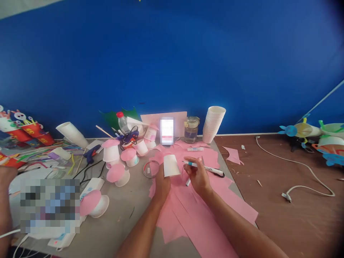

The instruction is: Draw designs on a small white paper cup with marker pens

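My left hand (162, 184) is closed around a white paper cup (171, 166), which is tipped on its side over the pink paper. To its right, my right hand (198, 175) grips a white acrylic marker (211, 169) like a pen. The marker's blue-banded front end points left toward the cup, and a small gap shows between them. Under both hands lie overlapping sheets of pink paper (188, 218). A short white piece (188, 182), perhaps a cap, rests below my right hand. Beside my left hand is a roll of tape (151, 168).
Several white cups with pink paper tops (116, 173) stand left. Behind are a lit phone (167, 130), a lidded jar (191, 129) and a cup stack (214, 123). A white cable (295, 163) crosses the brown table. Another person's arm (4, 204) shows at far left.
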`<control>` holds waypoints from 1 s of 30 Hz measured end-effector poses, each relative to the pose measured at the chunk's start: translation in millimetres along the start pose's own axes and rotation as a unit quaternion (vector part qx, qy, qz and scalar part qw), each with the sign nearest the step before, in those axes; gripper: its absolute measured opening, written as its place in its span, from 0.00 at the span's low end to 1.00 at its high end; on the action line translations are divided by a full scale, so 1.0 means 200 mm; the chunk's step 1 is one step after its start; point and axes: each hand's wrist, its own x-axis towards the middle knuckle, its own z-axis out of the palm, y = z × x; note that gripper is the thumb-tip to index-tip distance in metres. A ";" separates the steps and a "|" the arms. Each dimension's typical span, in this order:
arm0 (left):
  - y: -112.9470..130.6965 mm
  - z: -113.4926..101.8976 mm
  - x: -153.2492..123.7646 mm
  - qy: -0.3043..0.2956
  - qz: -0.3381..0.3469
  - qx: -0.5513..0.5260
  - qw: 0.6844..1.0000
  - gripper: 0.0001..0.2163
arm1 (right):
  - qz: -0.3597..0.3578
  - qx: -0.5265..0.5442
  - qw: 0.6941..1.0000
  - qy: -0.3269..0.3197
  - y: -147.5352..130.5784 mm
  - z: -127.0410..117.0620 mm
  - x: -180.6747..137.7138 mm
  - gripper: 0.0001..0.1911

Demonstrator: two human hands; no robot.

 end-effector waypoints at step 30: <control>0.02 0.00 -0.01 -0.005 -0.020 -0.004 1.000 0.14 | -0.046 -0.182 0.982 -0.036 0.00 0.04 -0.08 0.12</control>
